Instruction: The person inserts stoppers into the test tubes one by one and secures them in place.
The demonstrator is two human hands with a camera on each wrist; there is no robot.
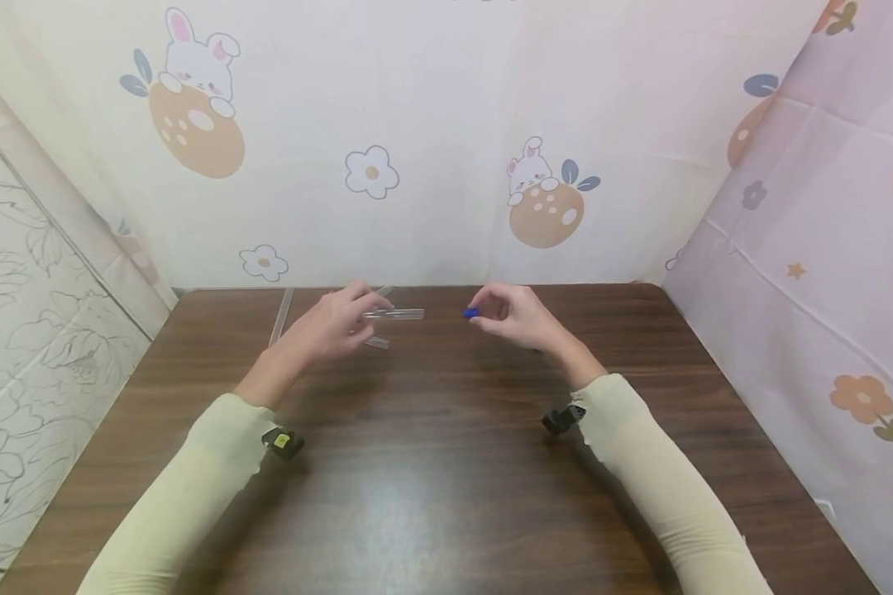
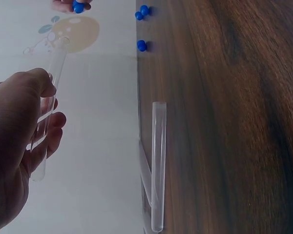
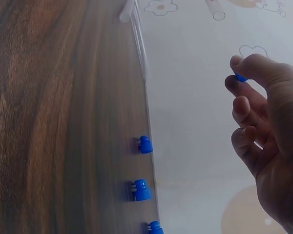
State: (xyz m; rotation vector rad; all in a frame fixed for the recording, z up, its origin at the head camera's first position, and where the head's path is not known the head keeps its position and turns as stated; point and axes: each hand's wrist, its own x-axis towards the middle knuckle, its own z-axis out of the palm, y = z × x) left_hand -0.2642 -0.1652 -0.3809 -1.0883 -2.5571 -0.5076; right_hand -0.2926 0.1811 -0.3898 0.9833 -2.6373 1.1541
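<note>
My left hand [image 1: 335,325] grips a clear test tube [image 1: 409,314] between thumb and fingers, above the far part of the table. The tube's mouth points toward the right hand, as the left wrist view also shows the held tube [image 2: 57,66]. Across a gap, my right hand [image 1: 517,317] pinches a small blue cap [image 1: 470,313] between thumb and fingertips. In the right wrist view the cap [image 3: 240,78] is mostly covered by the thumb and finger. Cap and tube are apart, at about the same height in the head view.
Below the left hand, a clear tube [image 2: 158,161] lies on the dark wooden table [image 1: 417,496], with another clear tube [image 1: 281,318] farther left. Blue caps [image 3: 141,190] lie in a row near the table's back edge, beneath the right hand. A patterned curtain [image 1: 446,107] hangs behind.
</note>
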